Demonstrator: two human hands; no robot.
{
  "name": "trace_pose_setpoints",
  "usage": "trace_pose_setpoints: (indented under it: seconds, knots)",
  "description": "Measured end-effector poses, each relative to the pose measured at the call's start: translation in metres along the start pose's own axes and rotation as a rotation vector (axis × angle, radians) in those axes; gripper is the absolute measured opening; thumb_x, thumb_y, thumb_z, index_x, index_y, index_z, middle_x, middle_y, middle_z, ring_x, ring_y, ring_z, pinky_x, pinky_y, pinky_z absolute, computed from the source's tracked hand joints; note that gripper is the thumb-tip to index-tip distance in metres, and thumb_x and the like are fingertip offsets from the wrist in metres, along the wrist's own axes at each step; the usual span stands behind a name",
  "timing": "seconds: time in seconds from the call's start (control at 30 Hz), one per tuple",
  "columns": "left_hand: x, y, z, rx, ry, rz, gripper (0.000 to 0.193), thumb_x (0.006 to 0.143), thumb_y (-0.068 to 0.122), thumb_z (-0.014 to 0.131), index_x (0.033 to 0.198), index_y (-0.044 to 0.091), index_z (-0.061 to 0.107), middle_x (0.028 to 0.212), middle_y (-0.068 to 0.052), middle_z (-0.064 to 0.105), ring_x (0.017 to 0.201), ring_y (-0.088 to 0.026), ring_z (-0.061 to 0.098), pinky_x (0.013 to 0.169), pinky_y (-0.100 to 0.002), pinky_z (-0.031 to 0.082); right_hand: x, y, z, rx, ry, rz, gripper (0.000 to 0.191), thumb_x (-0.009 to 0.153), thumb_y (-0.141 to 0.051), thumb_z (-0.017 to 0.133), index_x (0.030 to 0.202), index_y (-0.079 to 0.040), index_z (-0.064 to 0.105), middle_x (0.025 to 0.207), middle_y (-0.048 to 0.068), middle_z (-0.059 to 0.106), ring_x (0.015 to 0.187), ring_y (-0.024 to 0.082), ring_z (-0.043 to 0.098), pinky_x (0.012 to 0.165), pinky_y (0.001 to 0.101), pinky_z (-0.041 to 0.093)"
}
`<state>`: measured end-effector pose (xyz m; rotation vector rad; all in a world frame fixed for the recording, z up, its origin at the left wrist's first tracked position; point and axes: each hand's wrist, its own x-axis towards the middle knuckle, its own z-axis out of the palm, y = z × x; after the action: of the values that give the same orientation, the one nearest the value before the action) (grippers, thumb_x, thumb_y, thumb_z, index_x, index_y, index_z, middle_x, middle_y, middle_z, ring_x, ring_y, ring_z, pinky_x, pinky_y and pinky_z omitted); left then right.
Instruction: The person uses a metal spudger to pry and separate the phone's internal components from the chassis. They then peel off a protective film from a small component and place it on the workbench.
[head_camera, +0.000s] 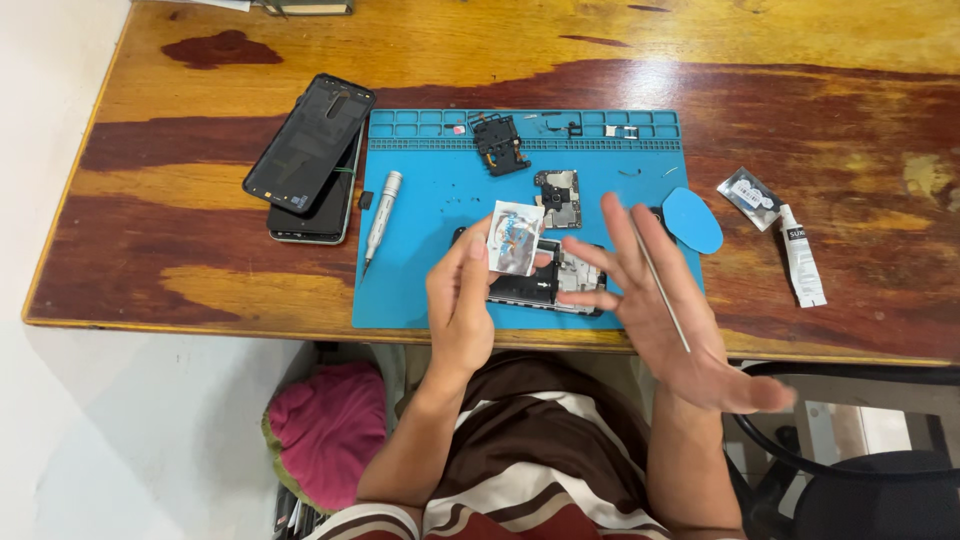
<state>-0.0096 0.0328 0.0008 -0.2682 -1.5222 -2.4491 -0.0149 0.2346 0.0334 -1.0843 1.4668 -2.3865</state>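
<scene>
The left hand (462, 300) pinches a small white card (516, 237) between thumb and fingertips, holding it upright just above the open phone (545, 280) at the frame's centre. The right hand (660, 305) is spread, palm up, fingers splayed toward the card; a thin metal rod (660, 285) lies across its palm, and whether any finger grips it cannot be told. The phone, back off, rests on the lower middle of a blue mat (420, 270), partly hidden by both hands. Above it on the mat lie a small circuit board (557, 197) and a black frame part (500, 145). The tray cells (520, 125) along the mat's top edge hold tiny parts, too small to identify. A grey screwdriver (380, 215) lies at the mat's left edge, a blue pick (692, 218) at its right. Left of the mat, a black back cover (310, 143) leans on a second phone (320, 215). At right, on the wooden table (850, 120), sit a small packet (752, 197) and a white tube (803, 255).
</scene>
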Motion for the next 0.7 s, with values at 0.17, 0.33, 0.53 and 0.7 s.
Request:
trace_pose_setpoints:
  seconds: [0.17, 0.33, 0.53, 0.7]
  knots:
    - [-0.001, -0.003, -0.001, -0.037, 0.01, -0.007, 0.046, 0.115, 0.023, 0.035, 0.142, -0.009, 0.053, 0.125, -0.018, 0.07, 0.107, -0.025, 0.073, 0.096, -0.037, 0.06, -0.005, -0.002, -0.007, 0.109, -0.049, 0.169, 0.099, 0.099, -0.052, 0.067, 0.164, 0.003, 0.017, 0.17, 0.037, 0.02, 0.145, 0.051, 0.048, 0.105, 0.056, 0.054]
    - [0.0, -0.004, -0.002, 0.042, 0.015, 0.054, 0.044, 0.117, 0.021, 0.038, 0.144, -0.01, 0.053, 0.128, -0.019, 0.069, 0.115, -0.023, 0.07, 0.103, -0.036, 0.057, -0.005, 0.0, -0.004, 0.015, 0.079, 0.34, 0.054, 0.105, -0.01, 0.055, 0.153, -0.001, 0.032, 0.151, 0.037, 0.046, 0.113, 0.036, 0.065, 0.072, 0.0404, 0.063]
    - [0.001, -0.001, 0.0, 0.073, 0.024, -0.008, 0.04, 0.115, 0.02, 0.044, 0.14, -0.009, 0.057, 0.112, -0.017, 0.076, 0.102, -0.019, 0.073, 0.092, -0.031, 0.059, 0.0, 0.001, 0.005, -0.147, 0.141, 0.49, 0.042, 0.105, -0.005, 0.048, 0.145, -0.008, 0.036, 0.102, 0.02, 0.071, 0.06, 0.011, 0.057, 0.046, 0.0228, 0.044]
    - [0.001, 0.0, 0.007, 0.107, 0.031, 0.04, 0.033, 0.112, 0.015, 0.053, 0.133, -0.009, 0.061, 0.112, -0.015, 0.075, 0.102, -0.018, 0.074, 0.09, -0.028, 0.06, 0.008, 0.002, 0.024, -0.529, 0.22, 0.465, 0.04, 0.109, -0.009, 0.048, 0.149, -0.008, 0.049, 0.072, 0.005, 0.056, 0.061, 0.007, 0.047, 0.054, 0.0239, 0.039]
